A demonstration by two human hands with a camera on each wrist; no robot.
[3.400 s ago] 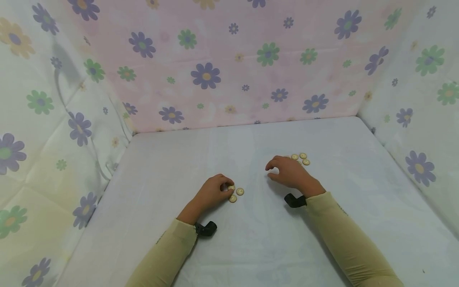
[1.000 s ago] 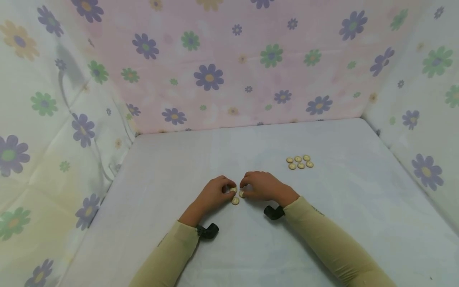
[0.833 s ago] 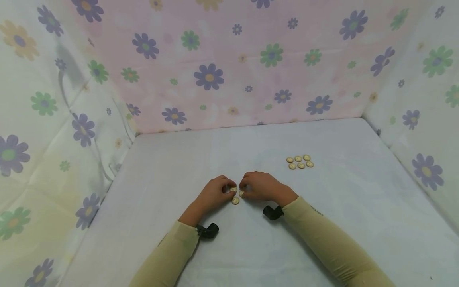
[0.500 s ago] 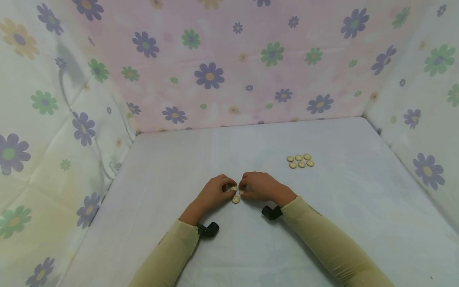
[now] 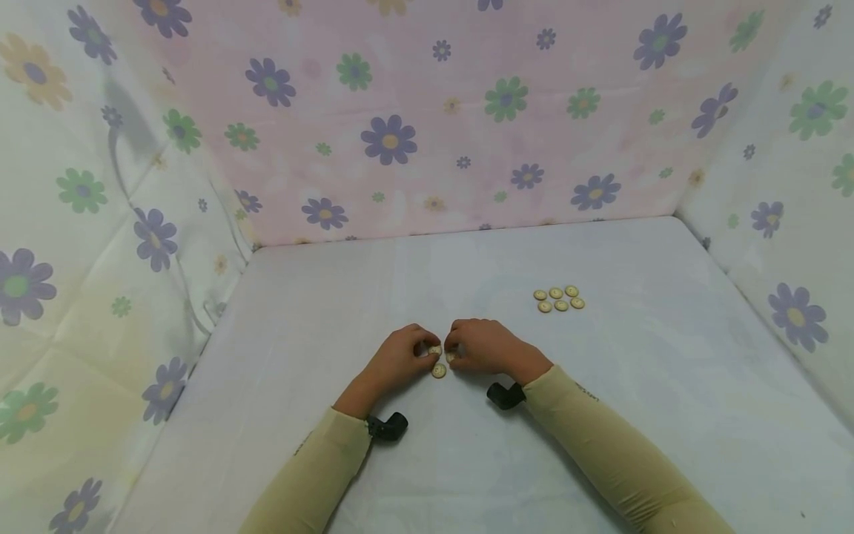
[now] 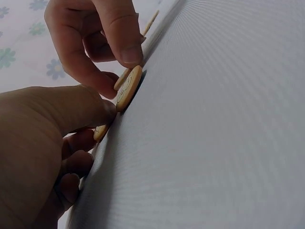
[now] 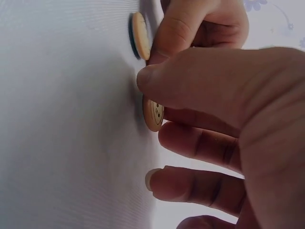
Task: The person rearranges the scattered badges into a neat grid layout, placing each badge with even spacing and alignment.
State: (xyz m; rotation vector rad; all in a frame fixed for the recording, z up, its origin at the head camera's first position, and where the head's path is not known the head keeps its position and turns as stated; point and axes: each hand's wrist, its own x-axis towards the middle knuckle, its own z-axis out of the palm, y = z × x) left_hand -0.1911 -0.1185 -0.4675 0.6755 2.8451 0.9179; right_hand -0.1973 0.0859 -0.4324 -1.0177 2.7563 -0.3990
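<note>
Three small round wooden discs with dark line markings lie close together at mid-table. My left hand point(image 5: 402, 360) pinches the left disc point(image 5: 435, 351) between thumb and fingers; its edge shows behind the thumb in the left wrist view. Opposite it, my right hand point(image 5: 487, 347) holds the right disc point(image 5: 451, 357) by its edges, and its marked face point(image 7: 157, 114) shows below the thumb in the right wrist view. The third disc point(image 5: 438, 371) lies flat on the cloth, just nearer than both hands. The fingertips of the two hands are a small gap apart.
Several more wooden discs point(image 5: 561, 305) lie in two rows farther back on the right. A white cloth covers the table point(image 5: 320, 297). Flowered fabric walls point(image 5: 427, 96) stand at the back and both sides.
Over the last few seconds my right hand came from beside the back-right discs, nearer and leftward, and took hold of the right disc. My left hand has stayed put; both are nearly still lately.
</note>
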